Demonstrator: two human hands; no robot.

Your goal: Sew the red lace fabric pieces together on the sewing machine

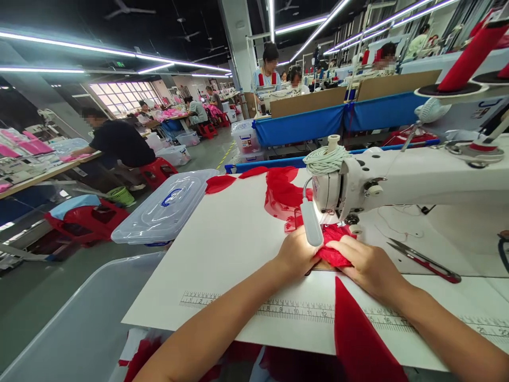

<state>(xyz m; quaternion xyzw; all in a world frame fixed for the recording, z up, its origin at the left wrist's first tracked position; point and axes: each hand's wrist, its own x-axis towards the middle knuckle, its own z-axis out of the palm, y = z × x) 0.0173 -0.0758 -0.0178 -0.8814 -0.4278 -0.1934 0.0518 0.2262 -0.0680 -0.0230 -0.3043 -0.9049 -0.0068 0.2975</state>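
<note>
A white sewing machine (pixel 401 175) stands on the right of the table, its head lit by a small grey lamp (pixel 312 223). Under the needle area lies bright red lace fabric (pixel 336 246). My left hand (pixel 296 253) rests at the fabric's left edge, its fingers partly hidden behind the lamp. On the right side of the cloth, my right hand (pixel 363 260) presses with fingers together, gripping the lace near the presser foot. Sheer red fabric (pixel 282 193) spreads behind the machine head. A dark red pointed piece of cloth (pixel 358 334) hangs over the front table edge between my forearms.
Thread snips (pixel 425 260) lie on the machine bed at right. A printed ruler (pixel 294 310) runs along the table's front. Clear plastic bins (pixel 167 204) stand left of the table. Red thread cones (pixel 473 58) rise at upper right. Several people work at other tables.
</note>
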